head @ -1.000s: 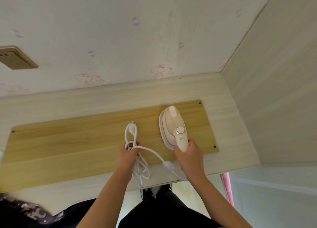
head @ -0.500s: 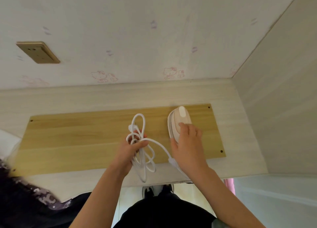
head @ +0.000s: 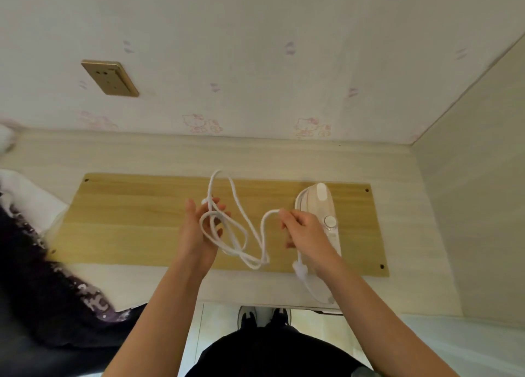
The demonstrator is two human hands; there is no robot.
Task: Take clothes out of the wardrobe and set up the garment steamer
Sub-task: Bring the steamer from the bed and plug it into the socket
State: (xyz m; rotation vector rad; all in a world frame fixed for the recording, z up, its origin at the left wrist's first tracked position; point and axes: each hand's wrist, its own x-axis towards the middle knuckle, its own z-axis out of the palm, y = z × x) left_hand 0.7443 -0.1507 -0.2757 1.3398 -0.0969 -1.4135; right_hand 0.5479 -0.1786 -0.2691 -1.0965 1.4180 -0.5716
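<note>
My left hand (head: 199,231) holds white cord (head: 241,234) loops in loosely curled fingers; my right hand (head: 305,231) pinches the cord, garment steamer (head: 322,203) just beyond my knuckles.

Head cam, steep down, close over desk (head: 255,155)

Steamer (head: 318,206) handle behind right hand (head: 305,234).

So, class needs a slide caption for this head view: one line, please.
Both hands untangle the white cord of the garment steamer lying on a wooden board, gold wall socket above.
</note>
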